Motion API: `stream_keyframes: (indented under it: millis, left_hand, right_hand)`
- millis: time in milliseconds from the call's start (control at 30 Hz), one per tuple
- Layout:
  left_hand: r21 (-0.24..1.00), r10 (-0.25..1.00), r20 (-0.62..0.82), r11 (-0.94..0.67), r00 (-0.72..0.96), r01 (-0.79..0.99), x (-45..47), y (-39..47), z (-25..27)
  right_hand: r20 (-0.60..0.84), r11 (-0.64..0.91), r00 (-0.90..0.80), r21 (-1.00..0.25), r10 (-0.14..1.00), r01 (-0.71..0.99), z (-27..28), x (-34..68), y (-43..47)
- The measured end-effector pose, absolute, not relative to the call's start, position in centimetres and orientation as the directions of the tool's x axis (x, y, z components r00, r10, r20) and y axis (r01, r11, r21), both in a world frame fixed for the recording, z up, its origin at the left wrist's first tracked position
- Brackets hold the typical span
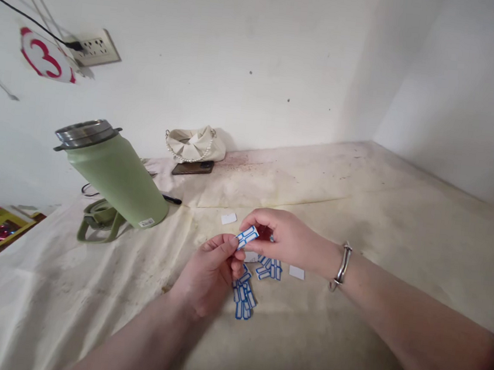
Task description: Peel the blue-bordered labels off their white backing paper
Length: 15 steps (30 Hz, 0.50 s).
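My left hand (209,269) pinches a small white card with blue outlines (248,238) between thumb and finger. Close against the card's other end is my right hand (283,236), its fingers curled; a bit of blue and white shows behind them. I cannot tell whether the right fingertips grip the same card. Under the hands lie a pile of blue-outlined cards (243,296) and a second cluster of such cards (270,268), partly hidden by my right hand. Plain white cards lie around them, one (229,218) beyond the hands and one (296,272) below my right wrist.
An uncapped green bottle (119,177) stands at the left, with its green lid (101,220) beside it. Behind are a black pen (172,199), a phone (193,168) and a white handbag (196,143) by the wall. The cloth-covered table (344,348) has wrinkles at left.
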<state>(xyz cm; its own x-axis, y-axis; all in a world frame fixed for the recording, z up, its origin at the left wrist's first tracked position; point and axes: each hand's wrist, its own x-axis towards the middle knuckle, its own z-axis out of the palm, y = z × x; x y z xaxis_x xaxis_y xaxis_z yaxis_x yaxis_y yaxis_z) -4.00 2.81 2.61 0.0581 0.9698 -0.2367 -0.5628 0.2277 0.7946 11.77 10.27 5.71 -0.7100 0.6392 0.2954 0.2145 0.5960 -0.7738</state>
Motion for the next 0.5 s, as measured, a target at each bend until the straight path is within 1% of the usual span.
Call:
stream_keyframes:
  millis: [133, 200, 300, 367, 433, 500]
  left_hand:
    - [0.801, 0.969, -0.238, 0.232, 0.062, -0.551, -4.1, 2.8, 2.6]
    - [0.817, 0.972, -0.229, 0.220, 0.049, -0.533, -4.2, 2.8, 2.5]
    - [0.845, 0.978, -0.208, 0.167, -0.023, -0.508, -4.4, 3.0, 2.5]
    - [0.859, 0.975, -0.193, 0.113, -0.111, -0.500, -4.6, 3.2, 2.5]
    - [0.871, 0.964, -0.176, 0.059, -0.199, -0.488, -4.9, 3.5, 2.6]
    - [0.883, 0.951, -0.159, 0.017, -0.266, -0.468, -5.0, 3.7, 2.5]
  right_hand:
    - [0.286, 0.604, -0.718, -0.764, 0.634, 0.229, 5.8, 11.8, 10.2]
    - [0.282, 0.588, -0.712, -0.778, 0.643, 0.222, 5.7, 11.8, 10.2]
    - [0.286, 0.547, -0.684, -0.813, 0.671, 0.197, 5.4, 11.9, 10.6]
    - [0.273, 0.541, -0.663, -0.807, 0.697, 0.236, 4.9, 11.9, 11.0]
    - [0.242, 0.570, -0.660, -0.748, 0.711, 0.340, 4.2, 11.9, 11.3]
    - [0.206, 0.638, -0.701, -0.635, 0.683, 0.435, 3.4, 11.9, 11.4]
